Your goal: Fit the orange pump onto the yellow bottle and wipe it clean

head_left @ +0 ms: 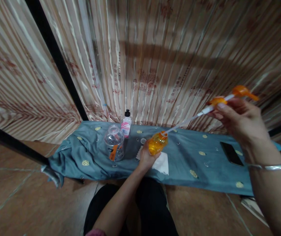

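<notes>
My left hand [146, 158] grips a small orange bottle [157, 143] above a blue cloth [199, 164]. My right hand [238, 123] holds the orange pump head [238, 93] by its collar, raised high at the right. The pump's white tube [187, 122] slants down with its end at the bottle's mouth. A silver bangle [270, 167] sits on my right wrist.
On the blue cloth stand an empty clear plastic bottle [114, 143] and a small pink-labelled bottle with a black cap [126, 124]. A white tissue [162, 163] lies under my left hand. A black phone [231, 153] lies to the right. Striped curtains hang behind.
</notes>
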Motion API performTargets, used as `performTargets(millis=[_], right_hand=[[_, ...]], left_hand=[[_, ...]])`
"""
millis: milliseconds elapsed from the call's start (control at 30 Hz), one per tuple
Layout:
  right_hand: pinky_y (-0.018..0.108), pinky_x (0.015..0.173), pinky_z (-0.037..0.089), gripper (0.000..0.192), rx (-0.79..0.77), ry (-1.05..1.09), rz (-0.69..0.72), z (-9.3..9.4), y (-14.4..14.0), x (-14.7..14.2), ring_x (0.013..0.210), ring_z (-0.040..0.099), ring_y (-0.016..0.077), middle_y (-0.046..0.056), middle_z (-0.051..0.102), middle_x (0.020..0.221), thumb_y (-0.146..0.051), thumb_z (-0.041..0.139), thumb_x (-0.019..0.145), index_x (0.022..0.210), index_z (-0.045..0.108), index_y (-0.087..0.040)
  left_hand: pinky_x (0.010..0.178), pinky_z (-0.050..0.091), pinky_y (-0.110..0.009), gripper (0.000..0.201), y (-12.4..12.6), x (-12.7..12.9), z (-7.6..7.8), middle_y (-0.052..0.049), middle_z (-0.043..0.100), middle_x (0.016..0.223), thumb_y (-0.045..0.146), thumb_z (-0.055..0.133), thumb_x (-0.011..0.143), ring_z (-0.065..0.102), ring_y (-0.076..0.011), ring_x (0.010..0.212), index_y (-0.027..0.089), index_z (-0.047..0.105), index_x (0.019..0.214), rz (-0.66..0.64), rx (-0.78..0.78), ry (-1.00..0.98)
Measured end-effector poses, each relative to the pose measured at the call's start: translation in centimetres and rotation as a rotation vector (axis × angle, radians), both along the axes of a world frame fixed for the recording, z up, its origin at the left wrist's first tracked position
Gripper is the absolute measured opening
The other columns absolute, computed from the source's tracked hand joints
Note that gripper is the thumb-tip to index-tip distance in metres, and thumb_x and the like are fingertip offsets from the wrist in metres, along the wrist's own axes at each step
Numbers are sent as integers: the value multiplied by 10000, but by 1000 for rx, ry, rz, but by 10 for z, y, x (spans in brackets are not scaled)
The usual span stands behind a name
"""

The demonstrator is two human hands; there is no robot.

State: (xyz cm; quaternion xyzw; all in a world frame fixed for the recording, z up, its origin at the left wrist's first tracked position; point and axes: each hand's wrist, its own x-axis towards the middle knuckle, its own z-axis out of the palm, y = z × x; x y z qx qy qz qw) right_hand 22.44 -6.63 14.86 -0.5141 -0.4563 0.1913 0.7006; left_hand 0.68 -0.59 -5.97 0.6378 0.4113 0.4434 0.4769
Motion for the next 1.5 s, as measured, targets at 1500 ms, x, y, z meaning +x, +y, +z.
performTargets(millis=[1500], right_hand=[[593, 1028, 422, 551, -320, -562, 170, -106, 26, -59, 1093, 651, 374, 123, 731, 1143, -559, 788, 725, 1147, 670, -226]], left_hand=[[937, 562, -453, 626, 0, 2, -10, -65, 706, 1119, 126, 808, 604, 689, -260, 1018, 212, 559, 1172, -7, 25, -51]])
